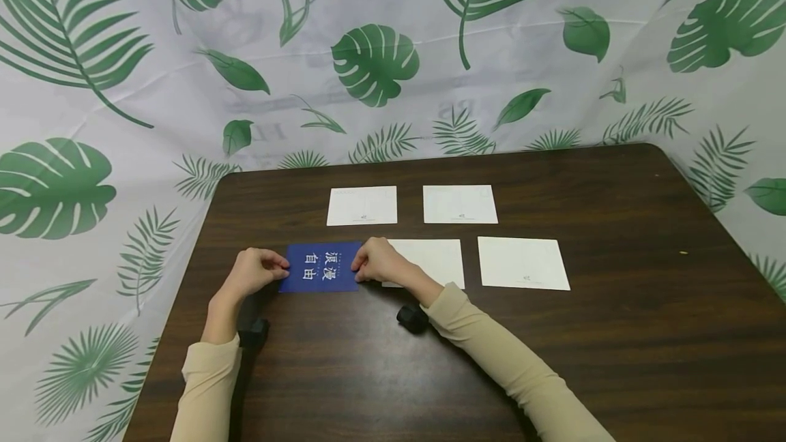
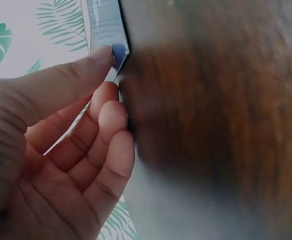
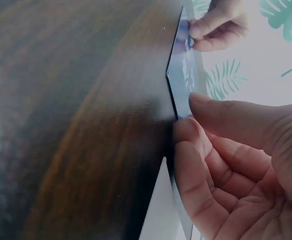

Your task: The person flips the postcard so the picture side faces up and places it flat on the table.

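Note:
A blue card (image 1: 322, 267) with white characters lies flat and close over the table, its writing turned sideways. At its left edge my left hand (image 1: 254, 270) pinches it, the thumb on top near a corner and the fingers curled at the rim in the left wrist view. My right hand (image 1: 381, 261) pinches the opposite edge, thumb above and index finger below in the right wrist view. Just right of the card, a white card (image 1: 439, 259) lies partly hidden behind the right hand and wrist.
Two white cards, one at back left (image 1: 362, 206) and one at back right (image 1: 460, 204), lie behind. Another white card (image 1: 524, 263) lies to the right. Black wrist devices show under both wrists. The dark wood table (image 1: 645, 333) ends at a leaf-printed curtain (image 1: 393, 128).

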Motion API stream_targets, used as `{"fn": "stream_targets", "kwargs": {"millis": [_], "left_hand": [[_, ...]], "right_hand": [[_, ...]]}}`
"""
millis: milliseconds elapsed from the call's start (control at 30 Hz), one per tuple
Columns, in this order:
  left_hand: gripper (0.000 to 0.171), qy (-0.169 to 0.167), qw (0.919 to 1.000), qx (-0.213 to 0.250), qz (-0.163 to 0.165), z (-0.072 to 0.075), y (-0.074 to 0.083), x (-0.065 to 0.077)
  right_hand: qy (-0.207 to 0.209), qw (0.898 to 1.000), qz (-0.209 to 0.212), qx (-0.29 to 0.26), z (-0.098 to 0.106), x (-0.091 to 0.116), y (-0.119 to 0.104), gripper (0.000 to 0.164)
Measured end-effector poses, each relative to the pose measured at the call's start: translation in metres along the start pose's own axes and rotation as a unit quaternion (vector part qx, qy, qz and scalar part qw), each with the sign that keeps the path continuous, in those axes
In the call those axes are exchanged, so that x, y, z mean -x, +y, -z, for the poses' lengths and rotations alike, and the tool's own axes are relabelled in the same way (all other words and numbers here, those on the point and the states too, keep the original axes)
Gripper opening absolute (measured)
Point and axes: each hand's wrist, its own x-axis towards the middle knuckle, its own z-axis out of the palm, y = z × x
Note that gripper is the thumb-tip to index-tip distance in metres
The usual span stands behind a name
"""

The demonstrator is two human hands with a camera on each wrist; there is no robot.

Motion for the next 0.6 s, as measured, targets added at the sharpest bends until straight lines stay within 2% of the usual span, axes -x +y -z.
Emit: {"fn": "stream_targets", "kwargs": {"millis": [100, 233, 333, 467, 600], "left_hand": [[0.011, 0.000, 0.9998, -0.007, 0.019, -0.002, -0.002, -0.001], [0.014, 0.012, 0.9996, -0.001, 0.026, -0.003, -0.003, 0.000], [0.016, 0.032, 0.9991, 0.019, 0.020, -0.004, -0.001, 0.000], [0.017, 0.059, 0.9973, 0.044, 0.008, -0.007, 0.003, -0.002], [0.017, 0.067, 0.9961, 0.057, -0.002, -0.013, 0.011, -0.007]], "right_hand": [[0.007, 1.000, 0.002, -0.027, 0.002, 0.002, 0.002, 0.013], [0.023, 0.997, -0.003, -0.072, 0.008, 0.004, 0.004, 0.014], [0.041, 0.995, -0.008, -0.089, 0.016, 0.008, 0.006, 0.016], [0.064, 0.994, -0.014, -0.083, 0.028, 0.014, 0.012, 0.017], [0.073, 0.993, -0.027, -0.083, 0.038, 0.022, 0.018, 0.020]]}}
